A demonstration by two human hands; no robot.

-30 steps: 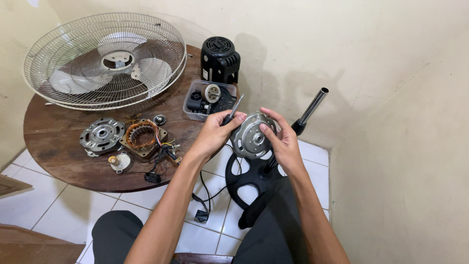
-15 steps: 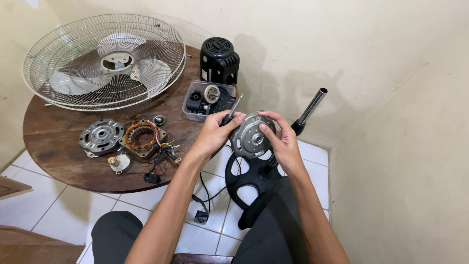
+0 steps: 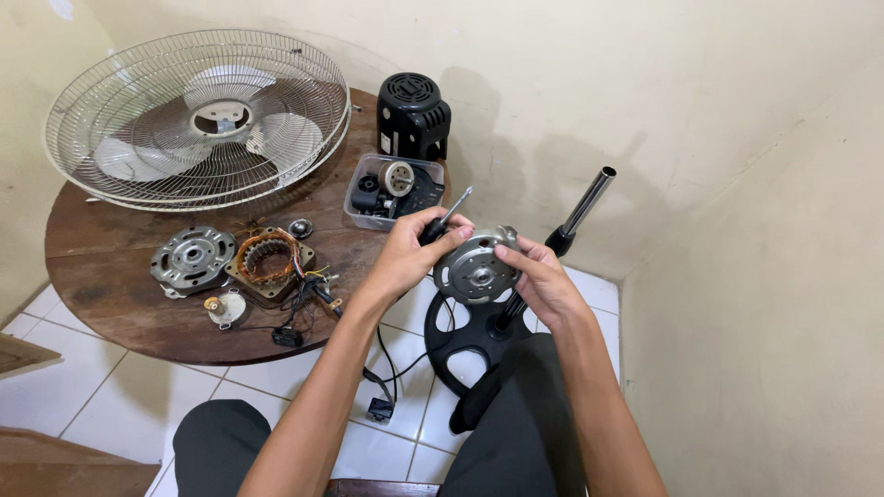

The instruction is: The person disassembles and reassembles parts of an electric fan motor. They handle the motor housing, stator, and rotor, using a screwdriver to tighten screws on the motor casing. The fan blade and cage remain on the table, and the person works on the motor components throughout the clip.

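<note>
Round wooden table [image 3: 110, 304], dark brown, at left over white floor tiles.

Fan guard [image 3: 198, 115]: white wire cage with pale blades inside, lying flat on the far left part of the table.

Motor end plate [image 3: 192, 259]: grey metal disc with central bearing hole, flat on the table below the guard.

Small geared disc [image 3: 223, 308]: pale, with a brass-coloured hub, just beside the end plate, toward the table edge.

Stator [image 3: 272, 262]: square core with copper windings, touching the end plate's right side; coloured wires trail from it over the table edge.

Clear plastic tray [image 3: 361, 219]: holds small black and tan parts, at the table's right rim.

Black motor housing [image 3: 412, 115]: vented cap, upright behind the tray, against the wall.

Left hand [image 3: 405, 258]: closed around a screwdriver [image 3: 447, 218] with black handle, shaft tip pointing up and right; its fingers also touch the left edge of the motor cover.

Motor cover [image 3: 476, 269]: round grey metal casing, held in the air between both hands, above the lap, right of the table.

Right hand [image 3: 543, 281]: gripping the cover's right rim, thumb across its top.

Fan stand [image 3: 479, 336]: black round base on the floor beneath the hands, chrome pole [image 3: 587, 201] rising to the right.
</note>
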